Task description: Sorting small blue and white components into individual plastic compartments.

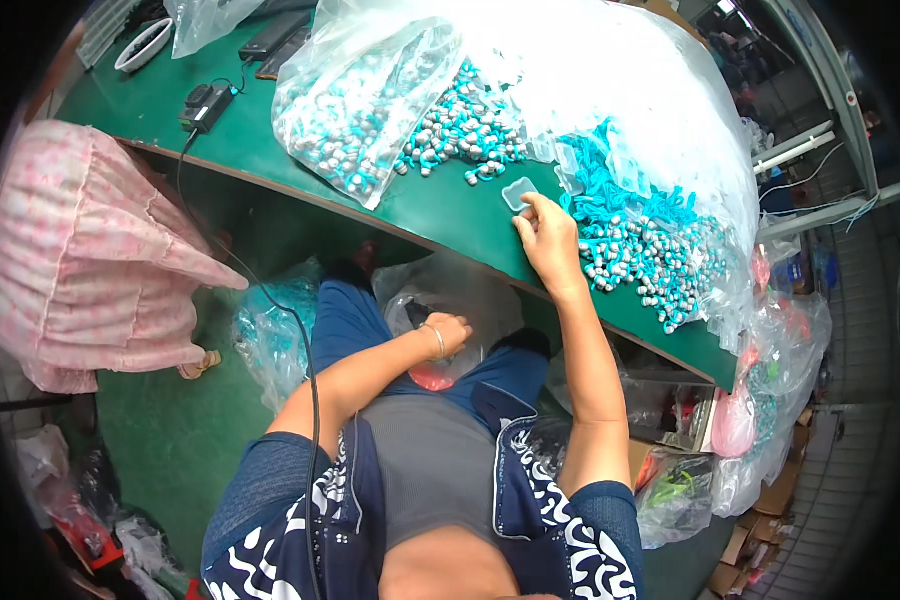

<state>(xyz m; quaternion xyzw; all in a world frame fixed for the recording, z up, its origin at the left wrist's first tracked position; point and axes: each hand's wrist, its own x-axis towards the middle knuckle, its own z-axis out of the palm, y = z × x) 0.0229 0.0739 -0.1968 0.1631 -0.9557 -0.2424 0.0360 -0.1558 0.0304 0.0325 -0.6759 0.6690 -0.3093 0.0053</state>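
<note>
My right hand [550,240] reaches over the front of the green table [450,215], its thumb and forefinger pinching the near edge of a small clear plastic box [519,194]. Beside that hand, to the right, lies a heap of turquoise cords with silvery bead-like ends [630,255]. My left hand [448,335], a bangle at its wrist, is low between my knees in front of a clear plastic bag [485,300]. Its fingers are curled, and what they hold, if anything, is hidden.
A clear bag of turquoise-and-silver pieces [335,130] sits on the table, with a loose pile [465,130] beside it. Big translucent sheeting [630,70] covers the back. A black cable [295,320] hangs from a small device [205,107]. A person in pink clothing [100,260] is at left.
</note>
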